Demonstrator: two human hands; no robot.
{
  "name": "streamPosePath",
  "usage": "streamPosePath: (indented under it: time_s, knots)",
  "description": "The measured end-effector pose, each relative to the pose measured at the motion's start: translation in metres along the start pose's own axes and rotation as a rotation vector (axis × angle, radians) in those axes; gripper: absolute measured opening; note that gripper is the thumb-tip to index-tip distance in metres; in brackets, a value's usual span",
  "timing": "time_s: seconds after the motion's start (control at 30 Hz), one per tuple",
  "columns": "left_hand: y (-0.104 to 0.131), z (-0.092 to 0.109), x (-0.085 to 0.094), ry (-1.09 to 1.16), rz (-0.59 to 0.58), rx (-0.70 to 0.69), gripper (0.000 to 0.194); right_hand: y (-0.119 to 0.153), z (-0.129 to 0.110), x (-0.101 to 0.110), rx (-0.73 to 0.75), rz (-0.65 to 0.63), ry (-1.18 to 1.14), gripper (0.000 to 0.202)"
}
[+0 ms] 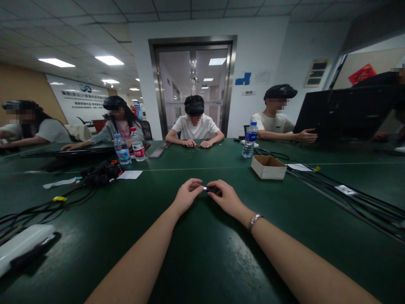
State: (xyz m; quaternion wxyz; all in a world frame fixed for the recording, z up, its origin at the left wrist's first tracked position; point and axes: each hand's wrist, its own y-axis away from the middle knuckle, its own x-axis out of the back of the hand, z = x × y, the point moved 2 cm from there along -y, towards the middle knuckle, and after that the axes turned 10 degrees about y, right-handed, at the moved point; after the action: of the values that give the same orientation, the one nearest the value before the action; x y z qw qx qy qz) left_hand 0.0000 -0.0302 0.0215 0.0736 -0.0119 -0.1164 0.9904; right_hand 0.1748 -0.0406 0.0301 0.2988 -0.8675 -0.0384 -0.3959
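Observation:
Just above the green table, a small black stick with a silver end (209,189) lies between my two hands; its exact kind is too small to tell. My right hand (224,195) wraps thumb and fingers round its black body, and a silver bracelet circles that wrist. At the silver end, my left hand (189,193) has its thumb and fingertips closed in a pinch. The fingers partly hide the stick at both ends.
An open cardboard box (268,172) and a water bottle (249,140) stand to the right, beside black cables (344,198). Two bottles (138,145), a black cable bundle (100,172) and a white device (25,245) are on the left. Several people in headsets sit across the table (202,270).

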Motion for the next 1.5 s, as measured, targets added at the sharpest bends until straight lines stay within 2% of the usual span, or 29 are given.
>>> streamPosePath:
  time_s: [0.1,0.23,0.43,0.53,0.63,0.7,0.8,0.97,1.1,1.2,1.3,1.4,1.5]
  knots:
    - [-0.002,-0.006,0.001,-0.035,0.009,0.046,0.031,0.000,0.000,-0.001,-0.012,0.001,-0.003,0.021]
    - [-0.003,-0.009,0.001,-0.093,-0.020,0.041,0.030,0.000,0.000,-0.001,-0.008,-0.008,-0.003,0.021]
    - [-0.003,-0.004,-0.002,0.031,-0.064,-0.023,0.023,0.000,0.001,-0.001,-0.003,-0.010,0.007,0.021]
    - [-0.001,0.000,-0.002,0.066,-0.084,-0.010,0.020,0.000,0.000,-0.001,-0.009,-0.009,0.002,0.022]
    - [0.000,0.001,-0.001,0.048,-0.072,-0.012,0.026,0.000,0.000,-0.001,-0.012,-0.010,-0.001,0.021]
    - [-0.001,-0.001,0.001,0.026,-0.029,-0.014,0.034,0.000,0.000,-0.001,-0.006,-0.013,-0.001,0.021]
    - [-0.002,-0.006,0.001,-0.049,0.034,0.046,0.032,0.000,0.001,-0.002,0.000,-0.008,0.003,0.021]
    - [0.000,-0.009,-0.002,-0.276,0.011,0.084,0.041,0.001,0.001,-0.002,0.002,0.002,-0.004,0.021]
    - [0.002,-0.003,-0.003,-0.158,-0.062,0.017,0.028,0.000,0.001,-0.002,0.009,0.002,0.009,0.020]
    - [0.002,0.000,-0.003,-0.059,-0.091,-0.026,0.028,0.000,0.002,-0.002,0.021,0.006,0.013,0.021]
    - [0.000,-0.002,-0.002,-0.078,-0.029,-0.008,0.034,0.000,0.003,-0.003,0.022,0.004,0.009,0.021]
    - [-0.002,-0.008,0.001,-0.175,0.057,0.085,0.036,0.000,0.004,-0.003,0.016,0.008,0.010,0.021]
    - [-0.002,-0.009,0.001,-0.245,0.038,0.106,0.042,0.001,0.003,-0.003,0.010,0.003,0.014,0.022]
